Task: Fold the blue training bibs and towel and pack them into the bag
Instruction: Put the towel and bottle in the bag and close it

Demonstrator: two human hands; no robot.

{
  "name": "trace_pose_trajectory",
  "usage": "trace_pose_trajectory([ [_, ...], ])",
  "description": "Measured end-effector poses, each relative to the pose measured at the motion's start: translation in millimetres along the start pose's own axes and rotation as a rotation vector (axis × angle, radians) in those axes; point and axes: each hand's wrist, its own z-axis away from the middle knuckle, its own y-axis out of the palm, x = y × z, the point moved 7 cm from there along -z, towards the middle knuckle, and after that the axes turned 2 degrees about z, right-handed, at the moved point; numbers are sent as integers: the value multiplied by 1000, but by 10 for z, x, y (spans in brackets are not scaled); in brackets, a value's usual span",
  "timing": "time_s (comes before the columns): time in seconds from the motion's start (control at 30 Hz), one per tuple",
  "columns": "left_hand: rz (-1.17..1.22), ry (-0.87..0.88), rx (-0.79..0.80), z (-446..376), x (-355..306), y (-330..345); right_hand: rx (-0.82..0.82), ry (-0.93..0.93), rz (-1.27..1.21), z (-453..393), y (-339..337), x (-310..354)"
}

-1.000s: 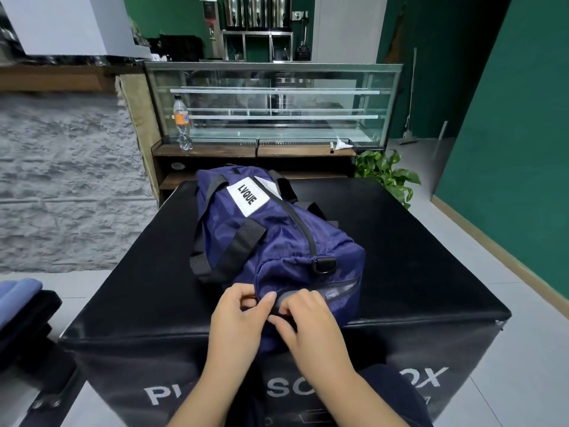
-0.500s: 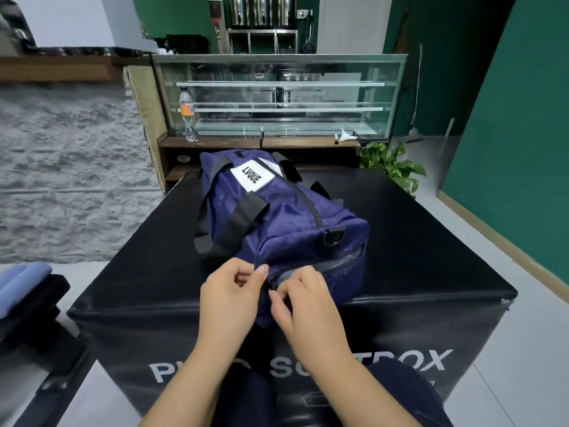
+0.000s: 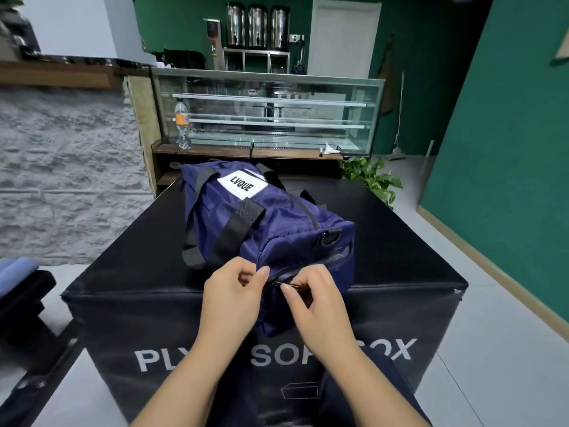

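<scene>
A navy duffel bag (image 3: 277,220) with black straps and a white LVQUE label lies on a black padded box (image 3: 400,257). Its top zip looks closed. My left hand (image 3: 234,297) pinches the bag's fabric at the near end, beside the end pocket's zip. My right hand (image 3: 314,300) pinches the zip pull of that end pocket. No bibs or towel show on the box; the bag's inside is hidden.
Blue folded cloth (image 3: 18,269) lies on a dark seat at the far left. Behind the box stands a glass display case (image 3: 268,112) with a plastic bottle (image 3: 182,124) on its shelf, and a potted plant (image 3: 372,177). Grey floor runs along the right.
Both hands stayed at the bag's near end. The view tilted so bag and hands sit lower in frame. My right fingers have closed on the zip pull.
</scene>
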Motion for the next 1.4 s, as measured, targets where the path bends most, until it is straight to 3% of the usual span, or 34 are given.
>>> trace_pose_trajectory([
  [0.33,-22,-28,-27,188,-9,-76,51,137,37,33,-173,-49],
  [0.53,-5,-39,-31,164,50,-198,-152,497,-9,-24,-716,-731],
  [0.73,20,8,60,217,69,-96,-213,660,102,-227,-1011,-1090],
  [0.83,4,67,120,282,15,58,-269,785,-195,-261,-845,-1121],
  [0.9,18,87,154,285,-16,149,-283,784,-373,-242,-696,-1021],
  [1.03,178,16,228,155,-65,300,-80,588,-543,-26,-481,-506],
  [1.1,240,-20,250,93,-116,393,117,452,-429,153,-334,-256],
  [1.17,250,-22,281,62,-220,505,315,340,-113,278,-105,-157],
  [1.2,245,-15,299,52,-278,564,333,300,10,282,-43,-149],
  [1.33,184,45,363,21,-425,750,9,423,-3,61,-258,-317],
  [1.4,91,107,385,3,-444,780,-4,439,88,-9,-358,-419],
])
